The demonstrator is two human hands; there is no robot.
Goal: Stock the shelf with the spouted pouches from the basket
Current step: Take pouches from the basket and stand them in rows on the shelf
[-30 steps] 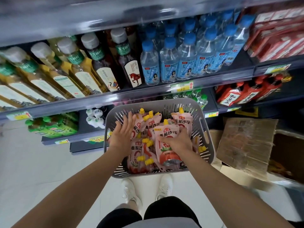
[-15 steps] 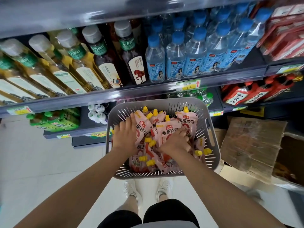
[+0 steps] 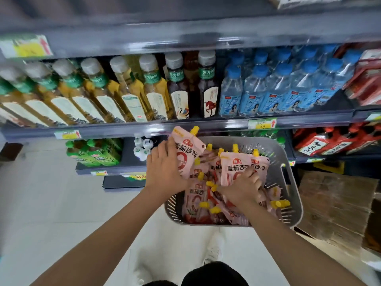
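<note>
A glossy pink spouted pouch (image 3: 186, 150), flat and soft-sided with a yellow screw cap at its top corner, stands raised above the left rim of the basket (image 3: 288, 162), just below the shelf edge (image 3: 206, 125). The left hand (image 3: 165, 168) grips it along its left side, fingers pressed flat against the film, wrist straight and forearm reaching up from below. More of the same pouches (image 3: 208, 203) lie heaped in the grey plastic basket, whose slotted walls and rounded corners frame them. The right hand (image 3: 243, 188) is down in the heap, knuckles up, fingers curled closed on a second pouch (image 3: 235, 168) that stands upright. On the shelf behind stand clear tea bottles (image 3: 132, 96) with pale ribbed caps and blue-capped water bottles (image 3: 257, 89). Flattened brown cardboard (image 3: 334, 203) lies right of the basket.
</note>
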